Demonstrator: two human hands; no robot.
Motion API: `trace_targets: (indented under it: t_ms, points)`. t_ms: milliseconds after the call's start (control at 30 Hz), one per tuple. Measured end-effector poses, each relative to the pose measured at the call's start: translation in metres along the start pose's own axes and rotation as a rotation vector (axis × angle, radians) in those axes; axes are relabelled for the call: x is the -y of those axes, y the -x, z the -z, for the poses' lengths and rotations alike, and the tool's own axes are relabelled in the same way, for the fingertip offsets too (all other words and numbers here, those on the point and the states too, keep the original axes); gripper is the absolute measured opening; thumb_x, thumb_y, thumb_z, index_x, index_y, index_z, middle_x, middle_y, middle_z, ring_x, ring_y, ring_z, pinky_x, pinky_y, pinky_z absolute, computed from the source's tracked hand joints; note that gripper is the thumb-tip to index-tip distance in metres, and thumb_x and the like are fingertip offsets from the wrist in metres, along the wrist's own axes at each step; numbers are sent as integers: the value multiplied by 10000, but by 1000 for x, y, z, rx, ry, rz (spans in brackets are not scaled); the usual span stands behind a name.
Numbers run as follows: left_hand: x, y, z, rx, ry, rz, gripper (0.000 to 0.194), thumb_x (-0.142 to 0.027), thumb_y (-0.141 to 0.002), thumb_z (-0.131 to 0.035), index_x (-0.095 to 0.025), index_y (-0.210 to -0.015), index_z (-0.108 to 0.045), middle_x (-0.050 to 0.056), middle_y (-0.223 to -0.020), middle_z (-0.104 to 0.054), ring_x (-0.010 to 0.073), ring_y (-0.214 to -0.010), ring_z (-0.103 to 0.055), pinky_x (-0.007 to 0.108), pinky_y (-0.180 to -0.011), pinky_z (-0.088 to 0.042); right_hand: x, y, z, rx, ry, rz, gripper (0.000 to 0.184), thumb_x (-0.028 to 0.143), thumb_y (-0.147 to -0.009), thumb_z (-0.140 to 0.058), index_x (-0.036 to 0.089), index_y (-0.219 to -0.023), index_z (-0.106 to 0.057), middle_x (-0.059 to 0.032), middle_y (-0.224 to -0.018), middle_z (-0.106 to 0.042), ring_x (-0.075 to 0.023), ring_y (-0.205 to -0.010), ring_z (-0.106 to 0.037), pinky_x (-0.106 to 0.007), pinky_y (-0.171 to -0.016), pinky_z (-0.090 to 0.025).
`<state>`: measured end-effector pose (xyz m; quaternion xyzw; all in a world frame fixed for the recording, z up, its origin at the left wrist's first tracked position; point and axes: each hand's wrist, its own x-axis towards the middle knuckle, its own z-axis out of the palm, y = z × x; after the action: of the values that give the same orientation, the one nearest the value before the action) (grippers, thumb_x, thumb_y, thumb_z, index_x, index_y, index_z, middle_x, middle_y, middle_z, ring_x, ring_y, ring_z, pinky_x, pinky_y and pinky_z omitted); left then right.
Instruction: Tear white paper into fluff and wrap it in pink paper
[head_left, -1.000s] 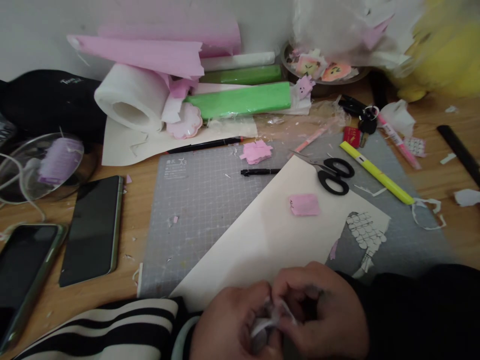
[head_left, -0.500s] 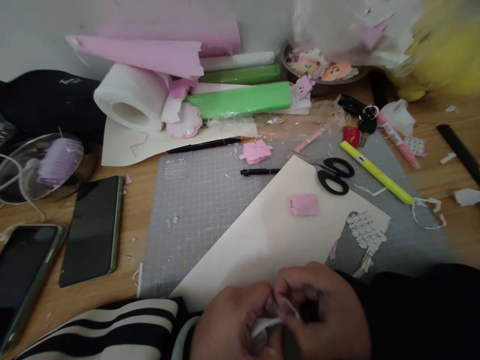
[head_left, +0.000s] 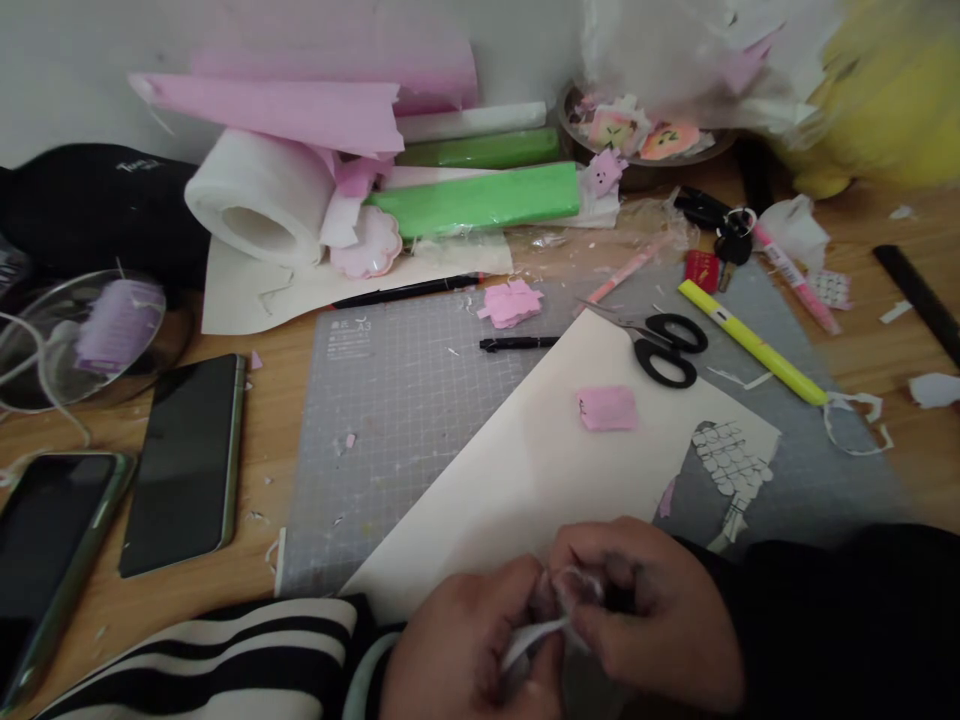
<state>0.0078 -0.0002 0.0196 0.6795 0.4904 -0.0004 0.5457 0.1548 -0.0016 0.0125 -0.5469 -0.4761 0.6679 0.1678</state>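
Observation:
Close together at the bottom of the view, my left hand and my right hand both pinch a small piece of thin white material. It looks like a twisted scrap of tissue or film; blur and fingers hide its exact kind. Just beyond the hands lies a white sheet of paper on the grey cutting mat. A pink paper piece rests on that sheet. Black-handled scissors lie at the sheet's far corner. Right of the sheet is a cut-out with a scale-like grid.
Two phones lie at the left, below a bowl holding a purple brush-like item. A paper roll, green packs and pink paper line the back. Keys and a yellow cutter-like stick are at the right.
My fingers have shifted slightly around the white piece, and my right thumb sits a little differently. Everything on the table stays in place.

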Motion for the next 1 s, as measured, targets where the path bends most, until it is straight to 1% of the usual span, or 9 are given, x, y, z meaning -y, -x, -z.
trace_targets:
  t_ms: [133,233,400,567,633,733,800,900,1000]
  points:
    - [3,3,-3,-101,-38,-42,104,-157,-643,-409,-186,-683,-500,-2,-563,-584,117,-504,-512,175,-472,-390,2,-3,8,109,-293,-168,49,161,-558,-401,171,-516,-379,92,-325,-339,-26,-278,-297,-134,-290,-208]
    - [6,3,-3,-99,-29,-100,81,-162,-642,-412,-187,-657,-488,-14,-521,-558,110,-479,-499,165,-441,-373,3,-5,13,113,-401,-192,35,184,-567,-395,175,-541,-373,101,-300,-357,-19,-237,-263,-125,-261,-172]
    - [2,4,1,-106,-28,-102,138,-151,-706,-364,-178,-712,-499,-4,-568,-583,103,-482,-503,167,-466,-388,3,-6,10,111,-436,-162,44,162,-580,-403,177,-612,-379,108,-341,-380,-18,-258,-287,-119,-268,-202]
    - [0,3,2,-54,28,-162,184,-124,-710,-353,-169,-736,-529,4,-597,-599,108,-527,-536,164,-504,-407,2,-3,2,49,-268,-64,70,97,-538,-461,148,-575,-429,88,-432,-397,-7,-376,-330,-116,-346,-252]
    - [2,0,2,-31,34,-189,183,-123,-703,-356,-166,-713,-533,7,-597,-598,108,-528,-539,161,-504,-410,1,-1,1,64,-247,-89,37,113,-564,-439,149,-562,-434,92,-393,-378,-10,-343,-326,-119,-329,-251]
    - [6,-2,2,-10,18,-222,181,-127,-685,-363,-165,-706,-539,7,-574,-590,109,-510,-533,159,-480,-406,1,-2,3,119,-314,-179,39,136,-573,-405,157,-573,-438,106,-326,-355,-18,-271,-307,-120,-284,-232]
    - [7,-2,1,-27,-6,-212,185,-124,-674,-364,-173,-698,-540,4,-559,-587,108,-504,-526,156,-470,-403,2,-4,7,149,-389,-210,28,143,-553,-406,160,-564,-426,107,-313,-363,-17,-252,-295,-116,-268,-215]
    - [8,-2,0,-68,-50,-210,169,-126,-670,-365,-181,-659,-524,-8,-508,-563,100,-459,-504,148,-431,-385,6,-9,13,145,-494,-218,22,178,-548,-406,171,-556,-386,105,-302,-379,-14,-234,-264,-118,-259,-190]
    - [10,-1,0,-71,-66,-238,162,-136,-678,-353,-177,-649,-506,-11,-489,-555,101,-426,-499,153,-405,-377,8,-11,14,121,-518,-198,55,204,-573,-416,181,-589,-368,103,-311,-389,-21,-242,-267,-128,-267,-203]
